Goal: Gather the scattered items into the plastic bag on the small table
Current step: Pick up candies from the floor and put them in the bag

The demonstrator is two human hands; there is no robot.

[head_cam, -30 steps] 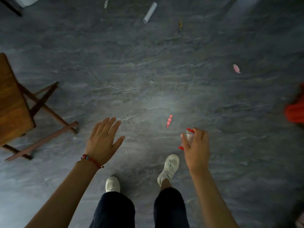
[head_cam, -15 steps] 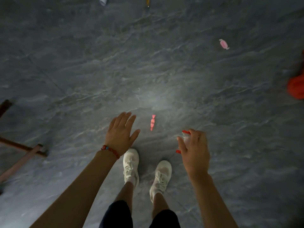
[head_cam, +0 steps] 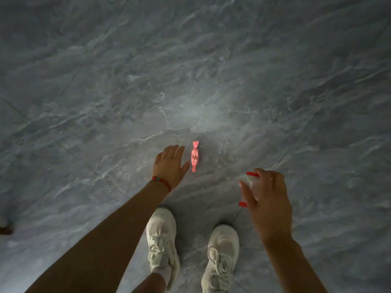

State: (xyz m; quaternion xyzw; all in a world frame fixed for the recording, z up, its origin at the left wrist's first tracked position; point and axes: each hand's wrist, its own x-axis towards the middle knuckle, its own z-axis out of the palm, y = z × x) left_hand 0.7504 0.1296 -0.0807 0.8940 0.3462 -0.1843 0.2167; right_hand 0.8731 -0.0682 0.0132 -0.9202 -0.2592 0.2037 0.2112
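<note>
A pink wrapped candy (head_cam: pixel 195 156) lies on the grey marbled floor just ahead of my feet. My left hand (head_cam: pixel 170 164), with a red bead bracelet at the wrist, reaches down beside the candy's left side with fingers straight, not touching it. My right hand (head_cam: pixel 267 195) grips a small clear wrapped item with red ends (head_cam: pixel 250 180), mostly hidden by the fingers. The plastic bag and the small table are out of view.
My two white sneakers (head_cam: pixel 161 240) stand on the floor (head_cam: pixel 190 70) below the hands. A dark reddish bit of furniture leg (head_cam: pixel 5 229) shows at the left edge.
The view has tilted down and closed in on the pink candy. My left hand has dropped right beside it. The second pink candy, the red thing and the white tube have left the frame.
</note>
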